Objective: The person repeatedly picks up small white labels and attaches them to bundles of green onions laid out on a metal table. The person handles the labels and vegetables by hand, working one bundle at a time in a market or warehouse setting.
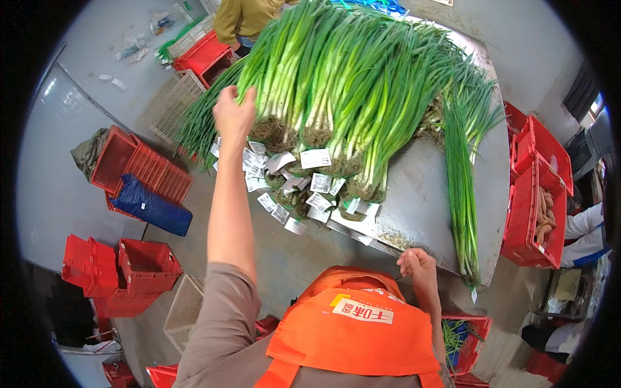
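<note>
A big heap of green onions point(349, 97) lies in bundles, root ends toward me, with white labels point(315, 158) hanging at the roots. At the heap's left side, my left hand point(234, 118) reaches against the stalks of a bundle, thumb apart from the fingers; part of the fingers is hard to see. My right hand point(419, 266) is beside the near edge of the metal table point(420, 200), its fingers curled together. Whatever those fingers may hold is too small to make out. To its right, a separate green onion bundle point(460, 194) lies with its roots over the table edge.
Red crates point(150, 265) and a blue wrapped bundle point(152, 207) stand at the left. At the right, a red crate point(533, 213) contains brownish roots. Another person point(249, 22) stands across the table. A red crate point(475, 343) with green scraps is near my right side.
</note>
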### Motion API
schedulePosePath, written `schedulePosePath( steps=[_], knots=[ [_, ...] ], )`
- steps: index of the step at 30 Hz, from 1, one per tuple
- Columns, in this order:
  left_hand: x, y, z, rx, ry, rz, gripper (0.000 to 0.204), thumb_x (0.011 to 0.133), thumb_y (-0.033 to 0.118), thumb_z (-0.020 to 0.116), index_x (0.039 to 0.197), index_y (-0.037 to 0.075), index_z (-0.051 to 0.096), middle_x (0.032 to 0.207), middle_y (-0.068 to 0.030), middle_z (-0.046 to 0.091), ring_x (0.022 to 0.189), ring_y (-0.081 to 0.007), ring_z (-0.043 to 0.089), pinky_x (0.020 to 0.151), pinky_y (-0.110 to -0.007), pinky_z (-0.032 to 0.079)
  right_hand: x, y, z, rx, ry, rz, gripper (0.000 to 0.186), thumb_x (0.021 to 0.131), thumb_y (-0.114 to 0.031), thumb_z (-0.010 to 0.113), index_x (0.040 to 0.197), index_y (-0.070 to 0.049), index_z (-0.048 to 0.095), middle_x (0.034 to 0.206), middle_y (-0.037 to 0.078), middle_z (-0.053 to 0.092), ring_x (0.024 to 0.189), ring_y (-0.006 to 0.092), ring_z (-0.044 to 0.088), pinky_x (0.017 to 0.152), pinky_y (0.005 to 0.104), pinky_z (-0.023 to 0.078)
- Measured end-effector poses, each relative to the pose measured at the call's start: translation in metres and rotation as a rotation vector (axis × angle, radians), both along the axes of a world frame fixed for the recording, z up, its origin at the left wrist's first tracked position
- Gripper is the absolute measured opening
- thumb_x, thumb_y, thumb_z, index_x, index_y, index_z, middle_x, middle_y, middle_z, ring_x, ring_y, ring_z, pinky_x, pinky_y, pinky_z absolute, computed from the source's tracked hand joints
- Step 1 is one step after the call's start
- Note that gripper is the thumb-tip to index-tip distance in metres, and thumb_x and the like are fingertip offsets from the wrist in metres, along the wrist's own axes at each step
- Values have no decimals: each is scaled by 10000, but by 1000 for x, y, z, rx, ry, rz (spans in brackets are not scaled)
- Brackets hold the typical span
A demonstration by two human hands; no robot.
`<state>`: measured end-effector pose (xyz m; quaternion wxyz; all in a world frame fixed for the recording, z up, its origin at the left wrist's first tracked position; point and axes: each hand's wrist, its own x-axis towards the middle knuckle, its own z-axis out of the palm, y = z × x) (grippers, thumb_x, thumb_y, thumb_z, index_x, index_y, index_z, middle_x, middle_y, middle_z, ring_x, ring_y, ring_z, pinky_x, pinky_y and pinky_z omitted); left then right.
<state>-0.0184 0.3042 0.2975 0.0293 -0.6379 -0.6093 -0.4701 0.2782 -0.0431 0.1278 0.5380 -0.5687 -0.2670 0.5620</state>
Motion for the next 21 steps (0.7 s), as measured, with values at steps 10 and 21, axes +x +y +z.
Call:
schedulePosePath(
  steps=[10,21],
  knots=[
    [29,50,68,-634,24,-340,455,522,283,767,800,-56,644,739,-107,630,638,-173,575,604,-288,453,-8,7,1,49,-53,112,199,915,-139,450,847,2,573,736,37,600,589,67,505,544,211,422],
    [149,-141,25,-576,-554,-734,434,675,123,714,1066,7,564,903,-104,643,732,-150,612,704,-278,497,35,-5,-44,66,-282,-122,203,847,-156,577,965,8,563,870,72,608,730,136,559,664,263,460]
  ],
)
